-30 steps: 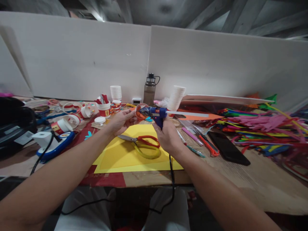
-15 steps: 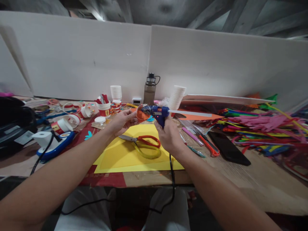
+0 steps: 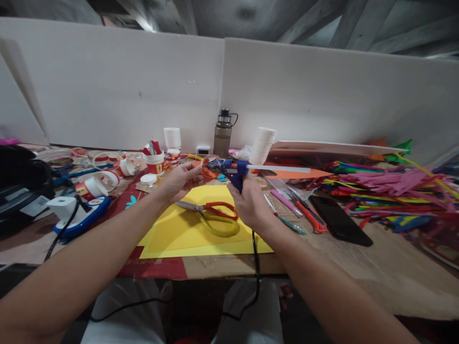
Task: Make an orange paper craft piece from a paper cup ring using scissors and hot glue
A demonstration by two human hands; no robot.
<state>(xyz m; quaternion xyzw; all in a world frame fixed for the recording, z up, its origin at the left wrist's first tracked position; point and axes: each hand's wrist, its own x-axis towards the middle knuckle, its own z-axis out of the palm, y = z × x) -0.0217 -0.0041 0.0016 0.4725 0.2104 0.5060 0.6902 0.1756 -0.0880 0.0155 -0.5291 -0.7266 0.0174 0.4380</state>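
Observation:
My left hand (image 3: 185,180) pinches the edge of a rounded orange piece (image 3: 211,181), perhaps of paper, held up above the table. Wrapped round the handle of a blue hot glue gun (image 3: 235,168) is my right hand (image 3: 254,199). The gun's nozzle end points left and overlaps the orange piece; whether the tip touches it I cannot tell. A white glue stick (image 3: 283,168) juts out of its back, and a black cord (image 3: 256,263) hangs down. Below both hands, red-and-yellow-handled scissors (image 3: 219,210) lie on yellow sheets (image 3: 165,241).
Pens (image 3: 287,203), an orange cutter (image 3: 311,217) and a black phone (image 3: 340,220) lie to the right, near piled pipe cleaners (image 3: 394,184). Stacked white cups (image 3: 263,145) and a bottle (image 3: 223,134) stand behind. At left are a power strip (image 3: 84,217) and tipped paper cups (image 3: 91,188).
The glue gun has shifted slightly left, its nozzle end now further over the orange piece. The orange piece is tilted a little differently. Both hands keep their holds.

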